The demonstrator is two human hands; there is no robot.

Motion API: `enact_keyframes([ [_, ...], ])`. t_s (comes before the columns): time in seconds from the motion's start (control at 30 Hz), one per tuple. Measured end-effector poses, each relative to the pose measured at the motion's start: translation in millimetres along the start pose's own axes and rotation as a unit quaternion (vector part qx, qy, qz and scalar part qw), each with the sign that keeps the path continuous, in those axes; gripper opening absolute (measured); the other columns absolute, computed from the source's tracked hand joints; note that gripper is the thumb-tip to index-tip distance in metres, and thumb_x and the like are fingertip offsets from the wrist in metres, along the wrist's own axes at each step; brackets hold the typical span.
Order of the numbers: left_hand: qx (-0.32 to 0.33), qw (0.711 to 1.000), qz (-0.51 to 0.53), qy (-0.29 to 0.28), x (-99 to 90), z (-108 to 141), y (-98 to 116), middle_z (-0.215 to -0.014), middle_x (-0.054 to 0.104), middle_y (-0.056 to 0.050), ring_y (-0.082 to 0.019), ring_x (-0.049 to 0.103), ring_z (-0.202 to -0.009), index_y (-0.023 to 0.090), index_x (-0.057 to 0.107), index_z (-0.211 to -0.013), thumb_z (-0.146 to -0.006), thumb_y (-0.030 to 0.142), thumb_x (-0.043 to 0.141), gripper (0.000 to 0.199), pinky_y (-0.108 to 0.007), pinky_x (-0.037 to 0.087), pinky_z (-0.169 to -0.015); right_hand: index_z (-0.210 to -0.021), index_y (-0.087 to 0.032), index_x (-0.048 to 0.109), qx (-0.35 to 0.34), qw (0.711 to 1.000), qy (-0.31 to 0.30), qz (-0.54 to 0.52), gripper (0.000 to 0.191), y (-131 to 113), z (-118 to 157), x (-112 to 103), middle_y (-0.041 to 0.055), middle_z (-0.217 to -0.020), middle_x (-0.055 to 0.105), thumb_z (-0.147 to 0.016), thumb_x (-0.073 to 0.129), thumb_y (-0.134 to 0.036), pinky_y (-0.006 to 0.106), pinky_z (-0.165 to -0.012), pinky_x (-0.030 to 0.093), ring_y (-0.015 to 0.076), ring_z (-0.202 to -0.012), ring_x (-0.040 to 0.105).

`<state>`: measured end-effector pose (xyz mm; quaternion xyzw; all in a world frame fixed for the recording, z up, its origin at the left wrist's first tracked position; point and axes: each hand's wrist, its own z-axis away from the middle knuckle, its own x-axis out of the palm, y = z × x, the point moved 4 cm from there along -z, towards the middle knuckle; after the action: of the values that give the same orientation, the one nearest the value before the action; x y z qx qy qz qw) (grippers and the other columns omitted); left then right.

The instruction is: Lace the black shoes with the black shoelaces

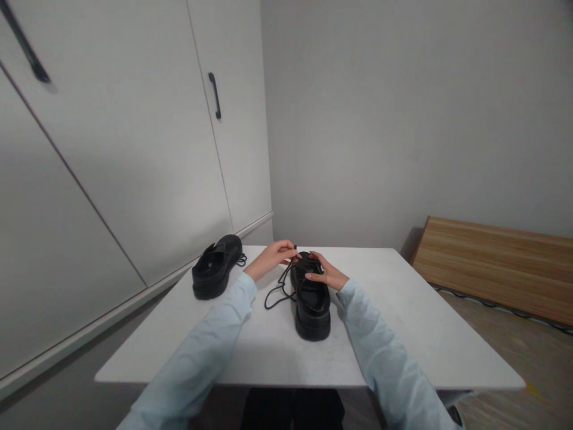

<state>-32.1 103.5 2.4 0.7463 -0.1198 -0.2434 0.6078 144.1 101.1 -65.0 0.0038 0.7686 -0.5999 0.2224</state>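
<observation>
A black lace-up shoe (313,319) stands on the white table in front of me, heel toward me and toe pointing away. My left hand (276,255) is at the left of its front part, with thumb and fingers pinched on the black shoelace (280,288). A loose loop of that lace hangs down and lies on the table beside the shoe. From the right, my right hand (329,273) grips the shoe around its upper, thumb near the opening and fingers toward the toe. The lace holes are too small and dark to make out.
A second black shoe (210,272) lies at the table's far left, its laces toward the right. The white table (394,334) borders white cabinets (156,149) with black handles on the left. A grey wall rises behind. A wood-grain panel (487,263) leans at the right.
</observation>
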Motion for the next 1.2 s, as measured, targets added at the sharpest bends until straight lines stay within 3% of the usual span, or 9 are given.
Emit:
enact_keyframes([
  [0.13, -0.019, 0.996, -0.077, -0.026, -10.2, -13.2, 16.9, -0.083, 0.066, -0.005, -0.014, 0.061, -0.077, 0.015, 0.054, -0.074, -0.07, 0.041, 0.062, 0.027, -0.025, 0.047, -0.066, -0.136, -0.018, 0.03, 0.015, 1.0, 0.008, -0.012, 0.093, 2.8, -0.6, -1.1, 0.0149, -0.133, 0.04, -0.058, 0.075, -0.044, 0.045, -0.108, 0.021, 0.0277, -0.126, 0.037],
  [0.3, 0.003, 0.989, -0.147, -0.014, -17.1, -26.7, 47.8, -0.073, 0.062, -0.002, -0.011, 0.057, -0.068, 0.015, 0.056, -0.072, -0.067, 0.04, 0.063, 0.026, -0.023, 0.046, -0.061, -0.136, -0.017, 0.029, 0.011, 1.0, 0.015, -0.012, 0.095, 2.3, -1.1, 1.5, 0.0149, -0.134, 0.039, -0.058, 0.075, -0.044, 0.042, -0.11, 0.02, 0.0266, -0.129, 0.033],
  [0.63, 0.059, 0.985, -0.162, 0.015, -16.0, -31.6, 134.0, -0.074, 0.059, -0.001, -0.01, 0.055, -0.066, 0.015, 0.054, -0.074, -0.072, 0.034, 0.061, 0.02, -0.024, 0.045, -0.06, -0.132, -0.019, 0.032, 0.008, 1.0, 0.018, -0.022, 0.089, 1.9, 1.2, 0.9, 0.0136, -0.128, 0.043, -0.058, 0.075, -0.04, 0.044, -0.107, 0.025, 0.0272, -0.12, 0.043],
  [0.8, 0.096, 0.982, -0.15, 0.055, -17.6, -32.8, 168.7, -0.075, 0.06, -0.002, -0.01, 0.058, -0.064, 0.015, 0.054, -0.075, -0.072, 0.031, 0.063, 0.018, -0.024, 0.046, -0.063, -0.133, -0.017, 0.028, 0.013, 0.999, 0.023, -0.021, 0.093, 6.4, 0.9, 0.3, 0.0163, -0.13, 0.04, -0.056, 0.076, -0.04, 0.045, -0.107, 0.026, 0.0281, -0.121, 0.043],
  [1.0, 0.144, 0.973, -0.14, 0.113, -22.8, -36.3, 193.2, -0.074, 0.062, -0.001, -0.009, 0.059, -0.064, 0.016, 0.055, -0.076, -0.073, 0.027, 0.062, 0.014, -0.025, 0.046, -0.067, -0.134, -0.018, 0.027, 0.008, 0.999, 0.034, -0.029, 0.096, 10.2, -0.2, 1.3, 0.0165, -0.129, 0.041, -0.055, 0.077, -0.039, 0.048, -0.106, 0.027, 0.0291, -0.121, 0.044],
  [1.2, 0.184, 0.962, -0.167, 0.117, -21.2, -35.9, 211.1, -0.075, 0.062, -0.002, -0.011, 0.06, -0.068, 0.015, 0.055, -0.075, -0.073, 0.026, 0.061, 0.013, -0.025, 0.046, -0.068, -0.134, -0.018, 0.025, 0.015, 0.998, 0.041, -0.034, 0.097, 14.9, -1.5, 3.8, 0.0175, -0.132, 0.039, -0.054, 0.077, -0.038, 0.047, -0.106, 0.028, 0.0286, -0.123, 0.042],
])
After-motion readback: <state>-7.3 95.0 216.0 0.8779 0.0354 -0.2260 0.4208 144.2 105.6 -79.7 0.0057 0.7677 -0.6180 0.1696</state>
